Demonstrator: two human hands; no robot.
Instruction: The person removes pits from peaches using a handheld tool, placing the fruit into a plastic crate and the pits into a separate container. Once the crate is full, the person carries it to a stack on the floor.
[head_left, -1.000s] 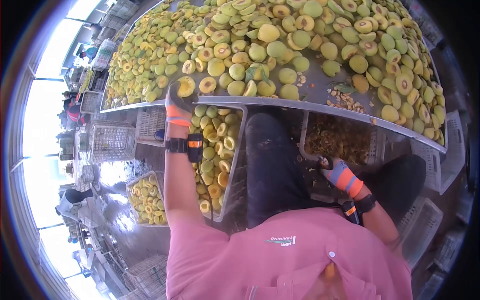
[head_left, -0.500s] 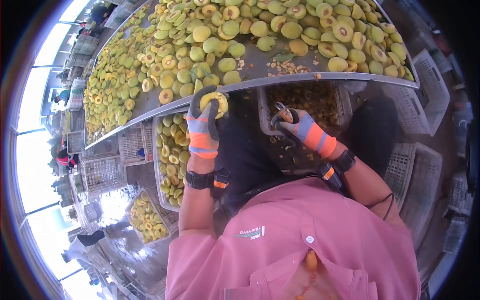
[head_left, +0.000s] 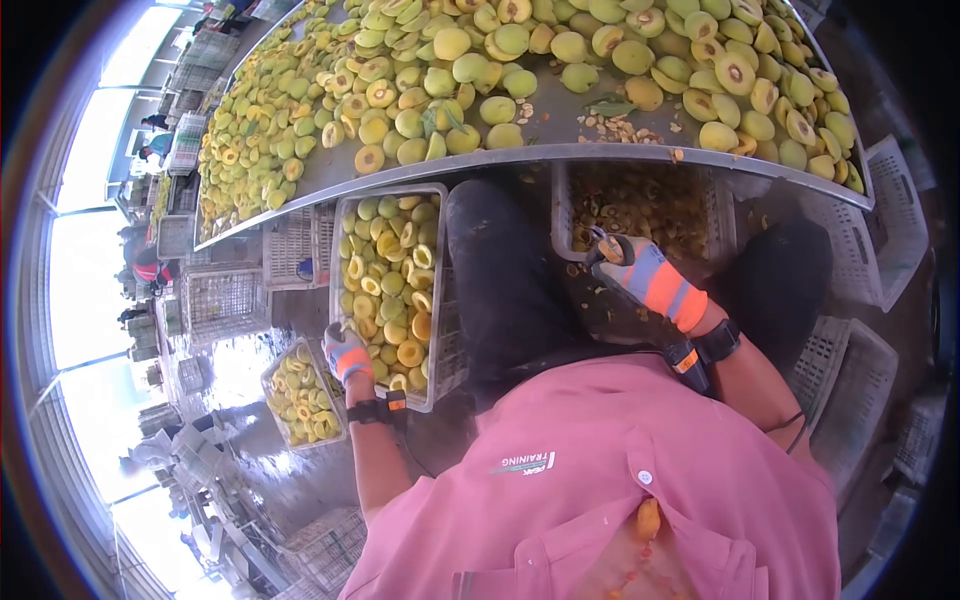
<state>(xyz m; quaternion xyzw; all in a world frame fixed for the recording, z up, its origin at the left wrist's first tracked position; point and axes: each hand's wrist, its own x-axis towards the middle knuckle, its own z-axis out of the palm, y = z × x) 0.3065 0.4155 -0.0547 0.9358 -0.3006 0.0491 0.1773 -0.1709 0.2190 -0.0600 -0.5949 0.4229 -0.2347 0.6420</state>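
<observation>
My left hand [head_left: 347, 354], in a grey and orange glove, is down at the left rim of a white crate [head_left: 437, 300] filled with pitted peach halves [head_left: 390, 285]. Its fingers are small and partly hidden here, and I cannot tell whether a peach half is still in them. My right hand [head_left: 640, 275], gloved alike, is closed round a small hand tool [head_left: 607, 247] with a metal head. It stays over my lap, near a crate [head_left: 562, 215] of dark pits and scraps. Above both hands is a metal-edged table [head_left: 560, 152] piled with green-yellow peaches [head_left: 470, 68].
Another crate of peach halves [head_left: 302, 395] stands on the wet floor at left. White plastic crates [head_left: 215, 305] are stacked beyond it, and more crates [head_left: 850, 385] sit at right. My knees [head_left: 490, 235] are under the table edge. Another person [head_left: 152, 270] is far left.
My left hand has gone from the table edge, where it held a peach half, down and left to the crate's rim. My right hand keeps the tool. The view has shifted slightly.
</observation>
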